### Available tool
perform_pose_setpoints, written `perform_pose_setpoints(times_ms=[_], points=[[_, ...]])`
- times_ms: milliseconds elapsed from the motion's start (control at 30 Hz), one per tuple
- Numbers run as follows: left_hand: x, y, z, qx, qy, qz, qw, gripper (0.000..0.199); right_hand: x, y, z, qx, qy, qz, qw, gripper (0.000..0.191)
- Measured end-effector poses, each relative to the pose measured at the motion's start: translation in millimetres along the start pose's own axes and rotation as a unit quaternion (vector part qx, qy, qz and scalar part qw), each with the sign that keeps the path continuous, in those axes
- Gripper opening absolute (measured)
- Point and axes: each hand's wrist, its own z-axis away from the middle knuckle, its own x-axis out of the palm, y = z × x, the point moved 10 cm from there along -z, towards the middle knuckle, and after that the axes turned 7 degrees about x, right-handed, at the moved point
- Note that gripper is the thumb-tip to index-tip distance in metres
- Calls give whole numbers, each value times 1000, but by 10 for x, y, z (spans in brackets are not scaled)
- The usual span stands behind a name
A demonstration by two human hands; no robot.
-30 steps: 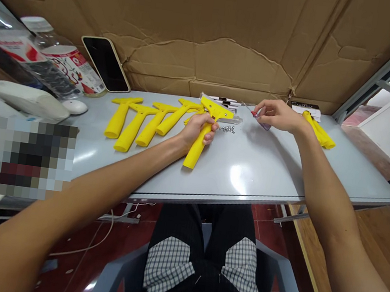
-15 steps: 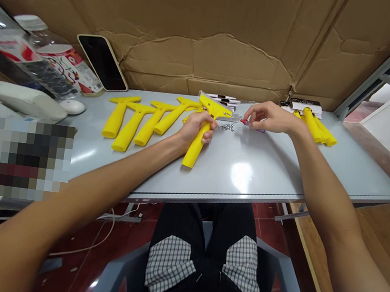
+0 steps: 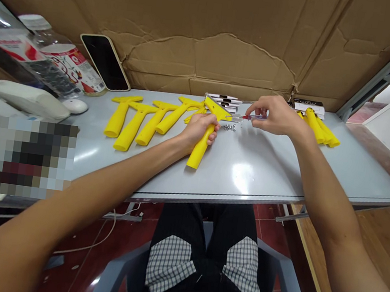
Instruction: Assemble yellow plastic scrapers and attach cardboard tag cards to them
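Note:
My left hand [image 3: 200, 128] is wrapped around a yellow scraper [image 3: 199, 150], its wide head tilted up and away from me. In my right hand [image 3: 269, 113] is a screwdriver [image 3: 247, 117] with a red and clear purplish handle, pinched between thumb and fingers. The screwdriver's shaft points left to the scraper head's right end; whether the tip touches it, I cannot tell. Just below that end lies a small pile of screws [image 3: 229, 127]. Several more yellow scrapers [image 3: 128, 130] rest in a row left of my left hand.
White packets with dark marks [image 3: 228, 100] lie behind the held scraper. Further yellow handles [image 3: 317, 127] are stacked at the right. A phone [image 3: 106, 62] leans on the cardboard [image 3: 212, 14] at the back. Bottles [image 3: 72, 65] and a white mouse [image 3: 75, 106] are at the left.
The screwdriver has come up level, showing more of its handle, with its shaft against or near the scraper head. The held scraper appears slightly further right, partly because the view shifted.

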Motion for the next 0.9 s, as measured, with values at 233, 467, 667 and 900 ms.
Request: perform_pose_setpoints(times_ms=[233,467,667,900], points=[[2,-23,9,-13,8,20,1000,27,-203,-188,92,21,76,-70,994,26],[28,-11,29,-18,4,15,1000,25,-147,-351,111,-17,98,-82,992,16],[8,-41,11,-29,10,33,999,25,-104,-364,109,-32,96,-72,992,21],[-38,-141,-33,-65,14,80,995,29,-161,-345,134,-9,99,-66,993,17]])
